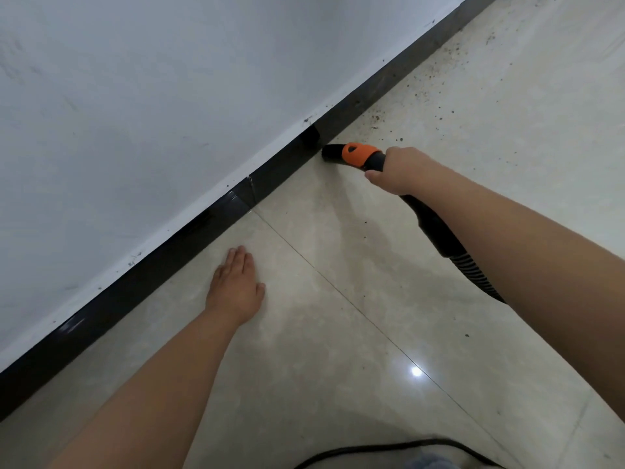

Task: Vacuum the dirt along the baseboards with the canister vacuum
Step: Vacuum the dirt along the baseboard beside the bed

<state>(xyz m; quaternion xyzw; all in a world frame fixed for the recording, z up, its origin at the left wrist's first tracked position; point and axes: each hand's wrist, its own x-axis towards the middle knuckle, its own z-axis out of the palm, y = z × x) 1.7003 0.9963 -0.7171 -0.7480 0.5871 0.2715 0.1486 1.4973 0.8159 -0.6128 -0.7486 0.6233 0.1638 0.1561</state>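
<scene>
Wall point(169, 113): white, above a black baseboard point(142, 282) running up to the right.
Left hand point(235, 286): my palm lies flat on the tile floor point(338, 333), fingers straight, near the baseboard.
Nozzle point(333, 153): black tip with orange collar point(359, 154), low at the baseboard's foot.
Right hand point(397, 170): my fingers wrap the hose point(439, 231) handle behind the collar.
Dirt point(422, 89): dark specks scattered along the baseboard beyond the nozzle.
</scene>
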